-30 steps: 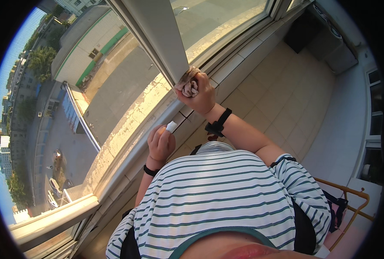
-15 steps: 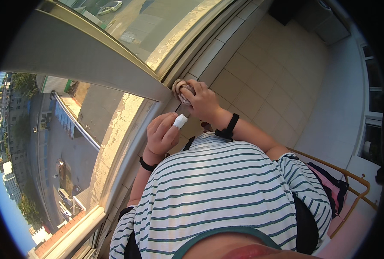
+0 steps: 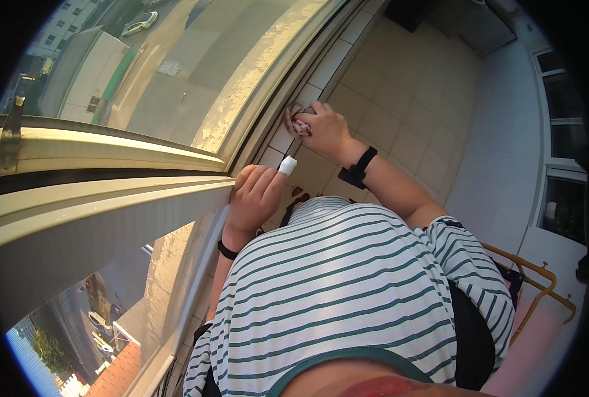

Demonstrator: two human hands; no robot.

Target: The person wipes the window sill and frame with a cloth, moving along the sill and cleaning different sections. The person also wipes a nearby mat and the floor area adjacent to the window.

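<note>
My right hand (image 3: 327, 134) is closed around a crumpled patterned cloth (image 3: 299, 120), above the tiled ledge beside the window track. A black band with a small dark block circles that wrist. My left hand (image 3: 253, 197) is lower and to the left, its curled fingers at the end edge of a pale window sash (image 3: 122, 215). The thumb is hidden, but the fingers appear to grip that edge. One finger stands out toward the ledge, its tip wrapped in a white dressing (image 3: 288, 165). The sash stands at an angle to the window frame (image 3: 235, 119).
A tiled ledge (image 3: 324, 69) runs along the window, with a tiled floor (image 3: 400, 99) to its right. Through the glass, a yard with parked cars shows far below. At the right are an orange-brown metal rack (image 3: 539, 284) and a white wall (image 3: 499, 132) with a dark-paned window.
The sash has swung toward the lower left, and my left hand has shifted up to its edge. My right hand has carried the cloth up and rightward along the ledge.
</note>
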